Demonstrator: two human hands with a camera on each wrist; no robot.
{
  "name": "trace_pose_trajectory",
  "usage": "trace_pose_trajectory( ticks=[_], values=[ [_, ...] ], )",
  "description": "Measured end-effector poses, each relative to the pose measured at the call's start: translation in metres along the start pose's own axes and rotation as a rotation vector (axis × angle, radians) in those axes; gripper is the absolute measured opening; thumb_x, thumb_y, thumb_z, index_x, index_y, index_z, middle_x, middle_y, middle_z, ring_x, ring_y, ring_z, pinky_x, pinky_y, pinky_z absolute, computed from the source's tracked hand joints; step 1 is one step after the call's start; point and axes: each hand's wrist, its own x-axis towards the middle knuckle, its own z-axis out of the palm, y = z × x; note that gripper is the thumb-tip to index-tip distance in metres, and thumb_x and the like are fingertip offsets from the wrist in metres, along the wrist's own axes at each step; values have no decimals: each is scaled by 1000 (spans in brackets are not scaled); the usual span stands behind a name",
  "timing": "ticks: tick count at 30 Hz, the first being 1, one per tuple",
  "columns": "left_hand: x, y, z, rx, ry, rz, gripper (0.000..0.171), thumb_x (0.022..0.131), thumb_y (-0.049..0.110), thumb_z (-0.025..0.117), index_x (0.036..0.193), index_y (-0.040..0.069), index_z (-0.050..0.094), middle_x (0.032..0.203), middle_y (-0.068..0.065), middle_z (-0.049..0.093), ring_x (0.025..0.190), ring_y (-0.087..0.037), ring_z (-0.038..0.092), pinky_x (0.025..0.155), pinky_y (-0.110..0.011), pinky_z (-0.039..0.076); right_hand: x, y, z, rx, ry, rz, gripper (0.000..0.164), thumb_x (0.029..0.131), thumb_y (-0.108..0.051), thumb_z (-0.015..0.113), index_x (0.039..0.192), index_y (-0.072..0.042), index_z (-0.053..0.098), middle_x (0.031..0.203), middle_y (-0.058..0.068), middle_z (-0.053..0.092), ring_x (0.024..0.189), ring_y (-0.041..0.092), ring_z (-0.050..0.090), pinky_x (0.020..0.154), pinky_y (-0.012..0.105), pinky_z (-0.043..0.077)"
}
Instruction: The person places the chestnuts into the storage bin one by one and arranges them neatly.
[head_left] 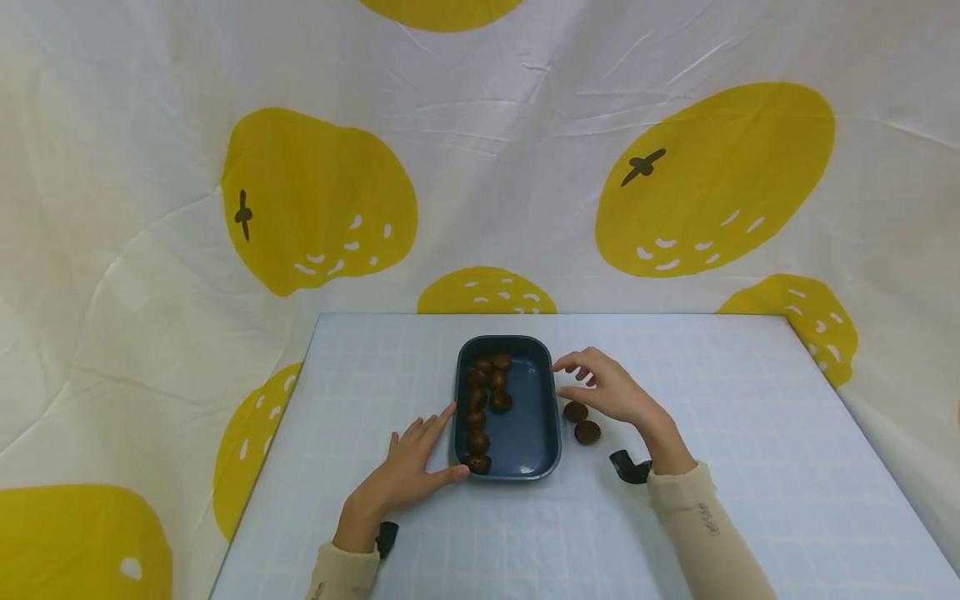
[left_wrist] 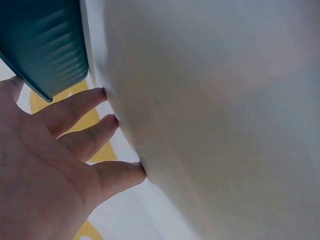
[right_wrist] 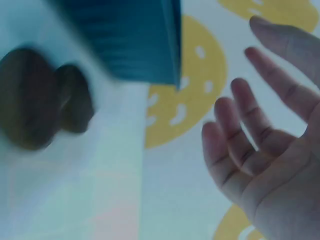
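A dark blue rectangular tray [head_left: 532, 433] lies on the table, with several shiny brown chestnuts [head_left: 477, 441] lined up along its left side and a shorter second row beside them. My left hand [head_left: 408, 467] has its fingers spread at the tray's left edge, the thumb by the near-left corner. In the left wrist view, three fingertips of that hand rest on the tabletop below the tray wall [left_wrist: 55, 45]. Just beyond the tray's right rim hovers my right hand [head_left: 611, 390], fingers loosely bent and holding nothing. Two chestnuts [head_left: 587, 432] lie on the table under it.
A pale checked cloth covers the table [head_left: 675, 533]. Behind it hangs a white curtain [head_left: 510, 183] printed with large yellow fruit. Black wrist-camera mounts [head_left: 630, 467] show by both cuffs.
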Motion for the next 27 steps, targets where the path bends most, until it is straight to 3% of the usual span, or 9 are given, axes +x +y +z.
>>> trace_pose_trajectory(
  ticks=[3,6,13,22,27],
  values=[
    [0,0,1,-1,2,1,96,81,77,62,156,54,7,162,-10,27,149,-40,15,109,-73,1,-6,15,0,29,-25,12,36,90,-14,77,124,-7,67,113,6,60,100,39,57,85,52,50],
    [0,0,1,-1,1,0,96,81,77,61,156,54,7,162,-10,27,149,-40,15,109,-73,1,-12,31,1,42,-40,41,35,91,-12,76,124,-8,67,116,11,60,102,40,56,85,52,49],
    [0,0,0,2,-1,-2,96,81,77,61,157,53,7,163,-8,26,149,-40,15,109,-74,0,-22,59,11,45,-57,124,35,90,-16,77,123,-8,67,116,14,60,101,32,56,85,49,48],
    [0,0,1,-2,-2,0,96,81,77,61,157,53,7,162,-9,26,149,-40,15,110,-73,0,-26,78,6,82,-145,156,43,90,-17,77,130,-7,65,119,12,61,102,33,56,87,43,47],
    [1,-1,1,5,3,0,97,80,78,61,157,53,7,163,-8,26,149,-39,15,110,-72,0,-24,88,0,94,-211,110,42,90,-4,73,131,-8,65,124,8,63,105,31,57,92,49,46]
  ],
)
